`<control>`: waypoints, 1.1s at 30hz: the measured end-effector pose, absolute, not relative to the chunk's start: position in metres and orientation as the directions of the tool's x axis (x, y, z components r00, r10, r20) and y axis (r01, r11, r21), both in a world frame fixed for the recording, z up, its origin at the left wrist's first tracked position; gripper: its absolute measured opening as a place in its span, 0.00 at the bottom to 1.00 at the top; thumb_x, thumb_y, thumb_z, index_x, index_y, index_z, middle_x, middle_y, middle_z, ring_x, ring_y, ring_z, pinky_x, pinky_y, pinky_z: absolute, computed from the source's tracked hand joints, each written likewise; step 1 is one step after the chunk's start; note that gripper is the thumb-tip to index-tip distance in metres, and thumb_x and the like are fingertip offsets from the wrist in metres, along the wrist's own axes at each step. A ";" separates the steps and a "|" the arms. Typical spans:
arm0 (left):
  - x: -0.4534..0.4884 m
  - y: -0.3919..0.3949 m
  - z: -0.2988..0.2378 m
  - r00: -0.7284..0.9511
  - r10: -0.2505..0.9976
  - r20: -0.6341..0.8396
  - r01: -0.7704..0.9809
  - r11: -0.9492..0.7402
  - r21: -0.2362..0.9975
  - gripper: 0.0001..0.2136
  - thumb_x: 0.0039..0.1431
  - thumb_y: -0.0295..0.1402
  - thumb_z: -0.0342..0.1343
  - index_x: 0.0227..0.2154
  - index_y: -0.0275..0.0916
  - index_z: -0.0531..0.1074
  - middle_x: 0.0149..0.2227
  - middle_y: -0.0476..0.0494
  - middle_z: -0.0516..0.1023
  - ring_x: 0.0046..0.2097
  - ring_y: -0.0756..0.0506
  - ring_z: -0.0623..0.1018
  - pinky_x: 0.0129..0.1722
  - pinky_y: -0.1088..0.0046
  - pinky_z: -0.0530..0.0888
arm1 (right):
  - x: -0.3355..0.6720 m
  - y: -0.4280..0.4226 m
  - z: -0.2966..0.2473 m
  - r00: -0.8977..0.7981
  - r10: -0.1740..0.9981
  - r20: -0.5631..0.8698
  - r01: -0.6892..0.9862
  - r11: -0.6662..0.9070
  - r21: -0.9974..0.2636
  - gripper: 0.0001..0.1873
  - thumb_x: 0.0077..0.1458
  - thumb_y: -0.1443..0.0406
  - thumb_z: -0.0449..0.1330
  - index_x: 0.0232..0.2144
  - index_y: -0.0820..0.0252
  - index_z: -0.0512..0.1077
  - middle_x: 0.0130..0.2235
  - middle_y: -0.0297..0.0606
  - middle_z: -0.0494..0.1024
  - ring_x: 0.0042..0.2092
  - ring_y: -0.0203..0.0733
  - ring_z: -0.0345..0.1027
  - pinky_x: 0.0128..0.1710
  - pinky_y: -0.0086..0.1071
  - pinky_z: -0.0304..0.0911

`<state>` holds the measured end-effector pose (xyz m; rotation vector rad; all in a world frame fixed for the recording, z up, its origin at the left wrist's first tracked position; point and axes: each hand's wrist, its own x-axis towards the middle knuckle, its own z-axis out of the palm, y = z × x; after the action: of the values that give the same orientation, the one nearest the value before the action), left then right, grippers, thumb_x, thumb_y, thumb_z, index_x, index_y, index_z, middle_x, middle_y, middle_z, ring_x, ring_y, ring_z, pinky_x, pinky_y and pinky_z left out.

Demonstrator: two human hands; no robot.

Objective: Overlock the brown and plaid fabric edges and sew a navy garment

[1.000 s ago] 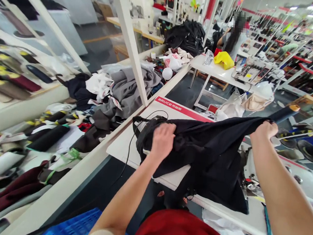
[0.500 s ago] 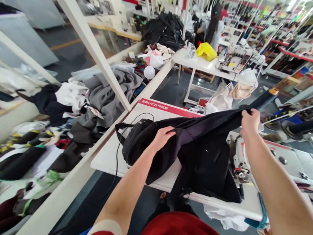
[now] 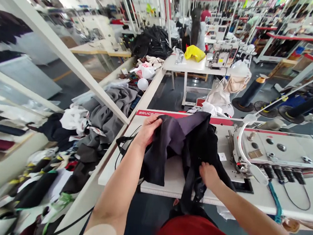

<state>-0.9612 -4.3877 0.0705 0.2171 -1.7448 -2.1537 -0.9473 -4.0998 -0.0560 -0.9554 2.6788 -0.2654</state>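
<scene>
A black garment [image 3: 202, 143] with a dark purplish-grey inner side lies bunched over the white sewing table [image 3: 133, 130], part of it hanging past the front edge. At its upper left, my left hand [image 3: 148, 129] is closed on the cloth and holds it up. My right hand [image 3: 208, 175] pinches the garment lower down, on the right, near the table's front edge. Behind my left hand, a black bag [image 3: 124, 142] is mostly hidden, with only its strap and side showing. To the right of the garment stands an overlock sewing machine [image 3: 252, 151].
Thread cones [image 3: 253, 91] stand behind the machine. A teal strip [image 3: 275, 201] hangs over the front edge at right. Left of the table, a white-railed bin holds grey cloth [image 3: 116, 103] and scraps. A co-worker [image 3: 196, 26] sits beyond the far table with a yellow bag [image 3: 194, 53].
My right hand has come down and inward from the far right, drawing the stretched garment into a bunch. My left hand has lifted its side of the cloth. The machine is uncovered.
</scene>
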 end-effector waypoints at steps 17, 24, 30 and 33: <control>-0.914 -4.305 0.077 -0.983 -0.079 0.168 0.133 0.338 0.932 0.06 0.57 0.31 0.54 0.30 0.37 0.75 0.32 0.46 0.73 0.37 0.48 0.73 0.39 0.73 0.69 | -0.949 -4.084 0.016 -0.816 -0.541 -0.203 0.473 -0.426 -0.771 0.22 0.44 0.60 0.66 0.44 0.53 0.72 0.46 0.37 0.76 0.46 0.43 0.69 0.46 0.36 0.64; -0.857 -4.285 0.059 -0.920 0.127 0.370 0.356 0.668 0.654 0.09 0.57 0.24 0.54 0.39 0.40 0.73 0.33 0.46 0.72 0.36 0.50 0.72 0.37 0.75 0.69 | -0.916 -4.027 0.008 -0.953 -0.224 -0.204 0.254 -0.223 -0.941 0.12 0.45 0.64 0.67 0.35 0.57 0.73 0.33 0.33 0.76 0.35 0.36 0.68 0.37 0.28 0.63; -0.821 -4.241 0.009 -0.972 0.120 0.201 0.232 0.628 0.743 0.02 0.58 0.28 0.55 0.33 0.39 0.71 0.27 0.48 0.70 0.32 0.50 0.70 0.33 0.75 0.67 | -0.869 -3.999 -0.041 -0.986 0.009 -0.164 0.164 0.135 -0.977 0.22 0.52 0.62 0.61 0.49 0.55 0.63 0.30 0.31 0.73 0.28 0.33 0.63 0.30 0.28 0.60; -0.813 -4.228 -0.014 -0.997 0.042 0.063 0.075 0.612 0.787 0.03 0.58 0.30 0.54 0.33 0.39 0.72 0.28 0.48 0.70 0.32 0.50 0.70 0.34 0.75 0.67 | -0.850 -3.994 -0.067 -0.998 0.005 -0.065 0.062 0.345 -0.936 0.16 0.54 0.61 0.59 0.46 0.56 0.68 0.31 0.33 0.73 0.29 0.34 0.63 0.32 0.30 0.61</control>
<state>-0.8125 -4.2279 -0.0138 -0.1015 -2.7862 -1.3640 -0.8503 -3.9935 -0.0671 0.0636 2.5351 -1.7679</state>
